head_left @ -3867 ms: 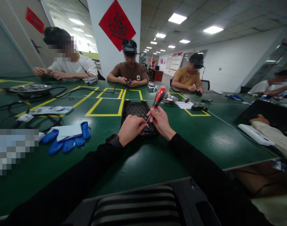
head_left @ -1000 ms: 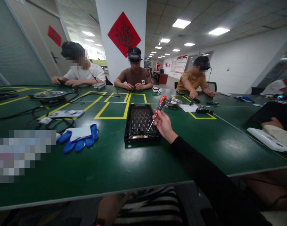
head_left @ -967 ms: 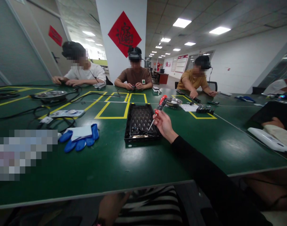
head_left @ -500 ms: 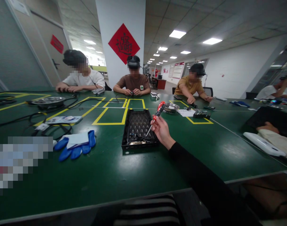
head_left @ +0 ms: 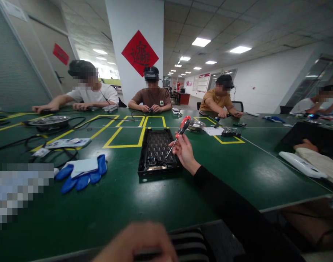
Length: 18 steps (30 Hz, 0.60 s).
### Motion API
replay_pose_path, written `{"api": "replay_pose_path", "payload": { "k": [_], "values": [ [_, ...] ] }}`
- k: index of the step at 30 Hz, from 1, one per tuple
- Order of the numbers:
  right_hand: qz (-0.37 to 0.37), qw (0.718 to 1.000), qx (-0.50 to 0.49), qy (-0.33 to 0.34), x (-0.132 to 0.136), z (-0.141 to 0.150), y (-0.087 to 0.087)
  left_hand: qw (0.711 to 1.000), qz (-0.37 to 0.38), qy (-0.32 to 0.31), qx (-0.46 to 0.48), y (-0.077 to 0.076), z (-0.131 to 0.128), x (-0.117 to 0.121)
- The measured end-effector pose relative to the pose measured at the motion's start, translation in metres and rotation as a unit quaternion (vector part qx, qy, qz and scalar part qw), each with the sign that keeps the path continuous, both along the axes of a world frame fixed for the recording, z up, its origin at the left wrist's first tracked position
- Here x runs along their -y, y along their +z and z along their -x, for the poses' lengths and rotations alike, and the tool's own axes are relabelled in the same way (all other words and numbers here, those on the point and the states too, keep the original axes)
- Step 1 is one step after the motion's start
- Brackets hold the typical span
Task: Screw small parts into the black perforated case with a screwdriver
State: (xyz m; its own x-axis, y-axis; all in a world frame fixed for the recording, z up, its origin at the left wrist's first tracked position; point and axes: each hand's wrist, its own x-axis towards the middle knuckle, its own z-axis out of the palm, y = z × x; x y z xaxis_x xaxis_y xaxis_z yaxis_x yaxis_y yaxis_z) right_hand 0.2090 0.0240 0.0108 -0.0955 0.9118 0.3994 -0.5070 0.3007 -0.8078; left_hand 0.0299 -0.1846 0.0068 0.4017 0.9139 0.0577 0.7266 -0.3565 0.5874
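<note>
Your right hand (head_left: 185, 151) pinches the red-and-black screwdriver (head_left: 184, 125), its shaft slanting down over the black casing (head_left: 142, 153).
The casing lies open side up on the green table (head_left: 210, 189) ahead of you; whether the tip touches its inside, you cannot tell. Your left hand (head_left: 143, 240) is blurred at the near edge, fingers curled, its grip hidden. Blue gloves (head_left: 83, 183) lie left of the casing, well apart, with looped cables (head_left: 57, 155) behind them. Just beyond the screwdriver stand a metal dish (head_left: 197, 126) and, farther right, dark parts (head_left: 230, 133). Green tabletop runs from the casing's near wall to the edge, and rightward to a white device (head_left: 302, 165) beside a co-worker's sleeve (head_left: 323, 160).
</note>
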Motion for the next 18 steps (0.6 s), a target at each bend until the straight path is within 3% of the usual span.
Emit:
{"api": "replay_pose_path", "payload": {
  "k": [2, 4, 6, 8, 10, 13, 18],
  "values": [
    [-0.001, 1.000, 0.010, -0.006, 0.002, 0.001, 0.001, 0.996, -0.080, -0.005, 0.050, 0.029, 0.000, -0.049],
    [-0.006, 1.000, 0.025, -0.009, 0.004, 0.001, 0.002, 0.974, -0.203, 0.014, 0.100, 0.045, -0.004, -0.106],
    [-0.015, 0.999, 0.042, -0.008, 0.006, 0.002, 0.003, 0.972, -0.203, -0.021, 0.115, 0.047, -0.009, -0.154],
    [-0.025, 0.998, 0.056, -0.003, 0.007, 0.002, 0.003, 0.974, -0.191, -0.055, 0.105, 0.039, -0.012, -0.185],
    [-0.030, 0.997, 0.064, 0.005, 0.008, 0.002, 0.003, 0.972, -0.205, -0.075, 0.087, 0.028, -0.013, -0.198],
    [-0.033, 0.997, 0.070, 0.017, 0.007, 0.002, 0.003, 0.969, -0.226, -0.076, 0.063, 0.013, -0.011, -0.197],
    [-0.036, 0.997, 0.067, 0.032, 0.007, 0.002, 0.002, 0.966, -0.252, -0.049, 0.039, 0.007, -0.007, -0.193]
  ]
}}
